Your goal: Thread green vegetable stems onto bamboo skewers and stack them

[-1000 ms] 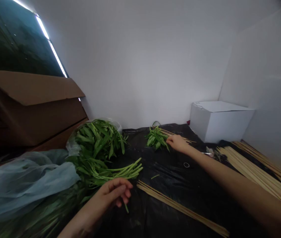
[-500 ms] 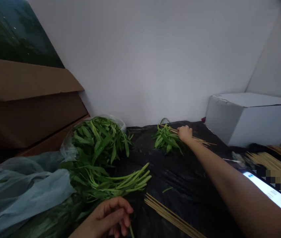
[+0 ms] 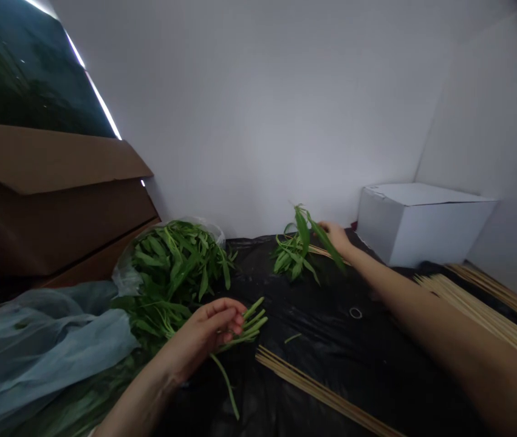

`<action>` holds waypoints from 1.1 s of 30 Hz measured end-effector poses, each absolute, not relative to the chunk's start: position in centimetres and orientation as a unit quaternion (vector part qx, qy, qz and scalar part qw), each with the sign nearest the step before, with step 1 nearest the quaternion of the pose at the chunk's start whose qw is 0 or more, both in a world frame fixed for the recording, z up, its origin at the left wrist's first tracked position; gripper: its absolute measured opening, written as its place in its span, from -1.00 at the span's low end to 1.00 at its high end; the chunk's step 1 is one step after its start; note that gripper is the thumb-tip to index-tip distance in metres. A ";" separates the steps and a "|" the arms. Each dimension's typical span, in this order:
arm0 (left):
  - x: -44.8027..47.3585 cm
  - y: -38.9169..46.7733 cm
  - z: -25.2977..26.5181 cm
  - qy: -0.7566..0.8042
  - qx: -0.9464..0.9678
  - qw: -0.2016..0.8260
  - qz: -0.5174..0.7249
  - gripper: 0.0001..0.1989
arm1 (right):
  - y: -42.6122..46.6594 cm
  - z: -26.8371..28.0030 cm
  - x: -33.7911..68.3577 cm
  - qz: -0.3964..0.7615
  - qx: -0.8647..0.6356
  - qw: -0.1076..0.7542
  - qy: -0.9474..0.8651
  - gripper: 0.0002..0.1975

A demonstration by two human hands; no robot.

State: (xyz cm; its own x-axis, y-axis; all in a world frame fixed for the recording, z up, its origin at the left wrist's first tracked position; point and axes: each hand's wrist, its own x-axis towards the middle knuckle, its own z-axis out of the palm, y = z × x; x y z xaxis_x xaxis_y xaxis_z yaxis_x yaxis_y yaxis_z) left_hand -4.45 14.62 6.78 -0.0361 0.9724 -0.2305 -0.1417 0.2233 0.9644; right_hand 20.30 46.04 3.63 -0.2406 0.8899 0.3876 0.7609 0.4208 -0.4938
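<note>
Over the cut ends of a bunch of leafy green stems [image 3: 253,321], my left hand [image 3: 222,325] is closed with curled fingers. A thin green stem [image 3: 227,385] hangs from below it, apparently pinched in the fingers. My right hand [image 3: 335,237] reaches to the far side of the black sheet, closed on a leafy sprig [image 3: 304,230] with long leaves that is held up. Under that sprig lies a small pile of leafy greens [image 3: 288,258], beside thin bamboo sticks [image 3: 326,250]. The right fingertips are partly hidden by leaves.
Several thin sticks [image 3: 313,388] lie in front on the black plastic sheet [image 3: 331,340], near a small ring [image 3: 355,312]. More sticks [image 3: 477,303] lie right, below a white box [image 3: 426,221]. Greens fill a clear bag [image 3: 126,276] beside a cardboard box [image 3: 58,206].
My left hand has moved up and forward over the stem ends. My right hand has gone from the sticks to a leafy sprig, now lifted. The view has shifted, and the phone is out of sight.
</note>
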 end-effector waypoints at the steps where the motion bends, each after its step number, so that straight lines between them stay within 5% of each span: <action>1: -4.2 15.1 6.6 0.522 0.387 0.578 0.493 -0.82 | 46.1 3.3 19.6 0.119 -0.538 0.305 -0.777 -0.65; 10: -4.4 12.9 0.9 0.509 0.360 0.644 0.443 -0.87 | 47.0 -2.0 12.1 0.198 -0.604 0.193 -0.747 -0.69; 17: -4.9 11.6 3.1 0.530 0.349 0.613 0.470 -0.79 | 44.8 2.2 14.7 0.182 -0.572 0.252 -0.759 -0.79; 24: -4.2 12.1 2.8 0.586 0.342 0.408 0.611 -0.55 | 34.0 7.7 18.6 0.247 -0.472 0.294 -0.794 -0.69; 28: -1.5 11.7 3.2 0.552 0.433 0.278 0.656 -0.35 | 26.8 7.7 19.5 0.432 -0.369 0.321 -0.758 -0.71; 33: 1.9 8.3 4.3 0.533 0.519 0.179 0.644 -0.78 | 19.8 7.2 19.2 0.504 -0.331 0.300 -0.739 -0.73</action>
